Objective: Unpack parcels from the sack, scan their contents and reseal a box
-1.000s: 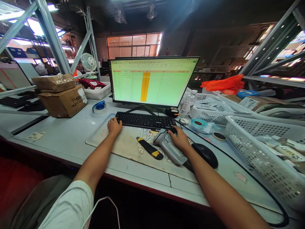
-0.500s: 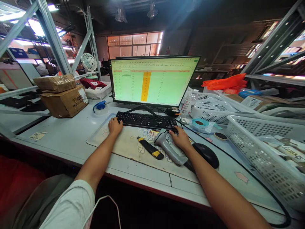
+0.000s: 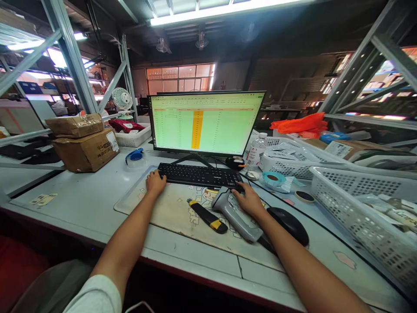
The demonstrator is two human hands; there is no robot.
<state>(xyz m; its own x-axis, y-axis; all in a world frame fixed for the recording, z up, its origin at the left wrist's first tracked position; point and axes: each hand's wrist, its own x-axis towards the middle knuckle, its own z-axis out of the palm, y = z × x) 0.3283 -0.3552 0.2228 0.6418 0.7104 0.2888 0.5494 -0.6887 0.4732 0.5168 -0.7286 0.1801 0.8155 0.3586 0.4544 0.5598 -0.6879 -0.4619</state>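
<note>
A black keyboard (image 3: 198,175) lies in front of a lit monitor (image 3: 205,126) showing a spreadsheet with an orange column. At the keyboard's left end rests my left hand (image 3: 155,183), fingers apart on the keys and edge, holding nothing. My right hand (image 3: 250,199) is at the right end, fingers extended over the number keys and likewise without a hold on anything. A grey barcode scanner (image 3: 236,215) lies just left of my right wrist. Beside it is a black and yellow utility knife (image 3: 207,216). A black mouse (image 3: 289,226) is partly covered by my right forearm.
Two cardboard boxes (image 3: 87,150) are stacked at the left, near a blue tape dispenser (image 3: 134,156). A water bottle (image 3: 256,152), teal tape roll (image 3: 273,179) and white baskets (image 3: 355,217) stand at the right. A patterned desk mat (image 3: 176,204) lies under the tools.
The camera view has tilted up, so the desk and monitor sit lower in the picture. Both hands stay at the keyboard's ends; no object has visibly been moved.
</note>
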